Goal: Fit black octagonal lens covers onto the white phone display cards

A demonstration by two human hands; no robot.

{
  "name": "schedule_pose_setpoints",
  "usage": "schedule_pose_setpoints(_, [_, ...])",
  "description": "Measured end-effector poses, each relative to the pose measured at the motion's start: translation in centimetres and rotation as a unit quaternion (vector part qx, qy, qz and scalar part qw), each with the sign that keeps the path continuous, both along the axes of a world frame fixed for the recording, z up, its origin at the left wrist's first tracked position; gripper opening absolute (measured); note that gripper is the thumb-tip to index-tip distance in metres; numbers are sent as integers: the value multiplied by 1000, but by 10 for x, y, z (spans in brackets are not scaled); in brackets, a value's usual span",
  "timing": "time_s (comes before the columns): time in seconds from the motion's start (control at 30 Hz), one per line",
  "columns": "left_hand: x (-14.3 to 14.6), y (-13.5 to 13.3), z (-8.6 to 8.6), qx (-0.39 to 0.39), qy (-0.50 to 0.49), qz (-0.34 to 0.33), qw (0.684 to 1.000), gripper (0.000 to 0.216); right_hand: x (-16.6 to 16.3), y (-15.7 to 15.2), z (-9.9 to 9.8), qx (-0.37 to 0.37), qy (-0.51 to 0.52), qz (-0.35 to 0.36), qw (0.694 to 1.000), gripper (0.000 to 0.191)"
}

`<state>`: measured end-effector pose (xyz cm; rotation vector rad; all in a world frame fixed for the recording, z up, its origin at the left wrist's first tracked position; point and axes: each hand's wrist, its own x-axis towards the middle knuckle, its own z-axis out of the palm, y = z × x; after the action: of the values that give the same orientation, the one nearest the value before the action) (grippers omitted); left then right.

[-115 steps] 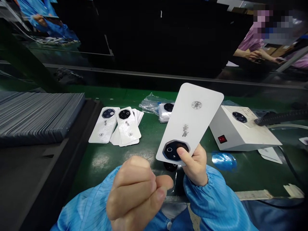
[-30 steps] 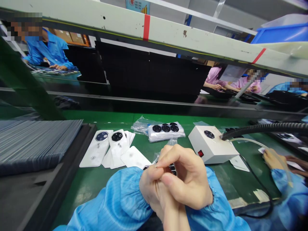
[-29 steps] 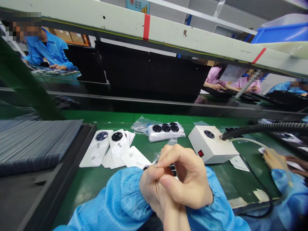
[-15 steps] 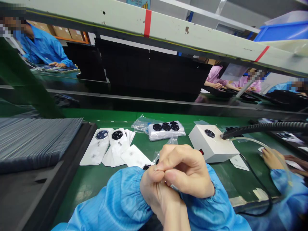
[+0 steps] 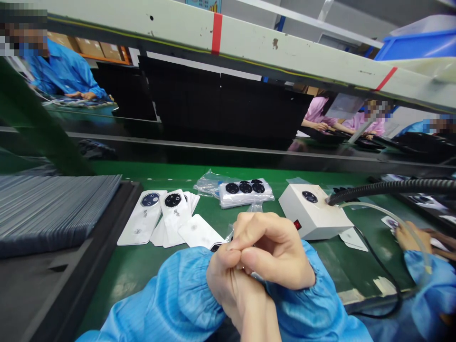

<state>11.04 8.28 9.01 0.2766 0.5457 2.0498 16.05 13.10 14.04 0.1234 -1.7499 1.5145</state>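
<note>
My left hand and my right hand meet close in front of me, both in blue sleeves. The fingertips of both are pinched together on something small that I cannot make out. A sliver of clear film shows under my right thumb. Just behind my left hand, a white phone back cover lies flat on the green belt, its camera end partly hidden by my hands. Further left lie a fanned stack of the same covers and a single cover.
A clear bag of covers lies mid-belt. A white box with a red switch and a black hose stand right. A co-worker's hand rests at far right. A tray of grey sheets fills the left.
Earlier my right hand held the white cover upright; it now lies on the belt and both hands pinch together. Over the last second my hands barely shift; the co-worker's hand slid right.
</note>
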Motion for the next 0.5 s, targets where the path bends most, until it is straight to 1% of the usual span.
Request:
schedule_pose_setpoints(0.1, [-1,-1,-1,-5,-11,-5,1000,38,0,-1,-1,-6,-6,-4,1000,14])
schedule_pose_setpoints(0.2, [-1,-2,0,-6,-30,8,1000,30,0,-2,-1,4,-15,-25,1000,13])
schedule_pose_setpoints(0.4, [-1,3,-3,6,-81,64,995,21,4,-7,5,85,-26,-151,985,19])
schedule_pose_setpoints(0.5, [0,3,0,11,-99,72,992,16,6,-9,6,121,-26,-186,975,19])
